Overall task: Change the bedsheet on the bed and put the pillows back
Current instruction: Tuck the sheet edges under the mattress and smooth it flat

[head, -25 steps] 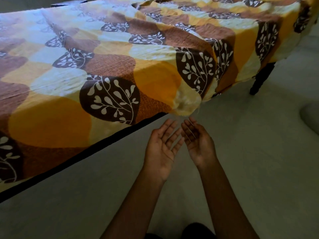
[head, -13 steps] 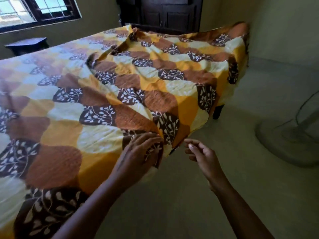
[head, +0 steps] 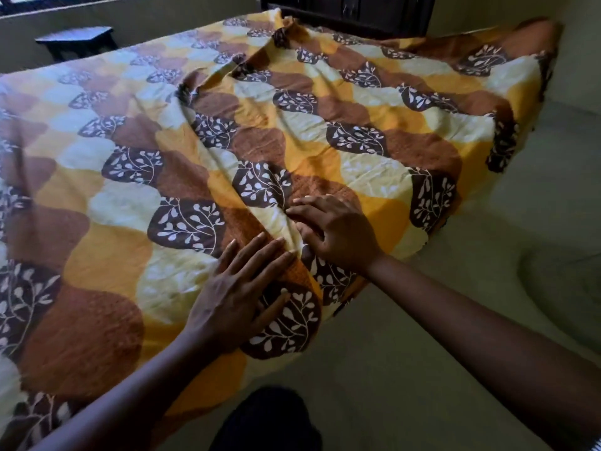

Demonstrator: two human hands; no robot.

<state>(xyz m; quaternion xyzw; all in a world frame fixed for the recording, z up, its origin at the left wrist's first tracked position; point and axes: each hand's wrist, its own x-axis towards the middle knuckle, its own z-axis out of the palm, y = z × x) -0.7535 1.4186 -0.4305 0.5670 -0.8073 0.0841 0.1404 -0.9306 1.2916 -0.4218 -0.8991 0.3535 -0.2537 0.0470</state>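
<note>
A bedsheet [head: 156,196] with yellow, brown and cream scallops and dark leaf ovals covers the whole bed. It is wrinkled through the middle, with a long fold running toward the far end. My left hand [head: 240,288] lies flat on the sheet near the bed's near edge, fingers spread. My right hand [head: 335,229] rests on the sheet just beyond it, fingers bent against a wrinkle. Neither hand holds anything. No pillows are in view.
A dark wooden cabinet [head: 357,9] stands behind the bed's far end. A small dark stool [head: 76,39] sits at the far left under a window. Pale floor [head: 487,288] runs along the bed's right side, with a round fan base [head: 559,271] on it.
Both hands were open below the sheet's hanging edge. The left hand went onto the sheet first, then the right; now both press on top of the bed. The view has tilted up.
</note>
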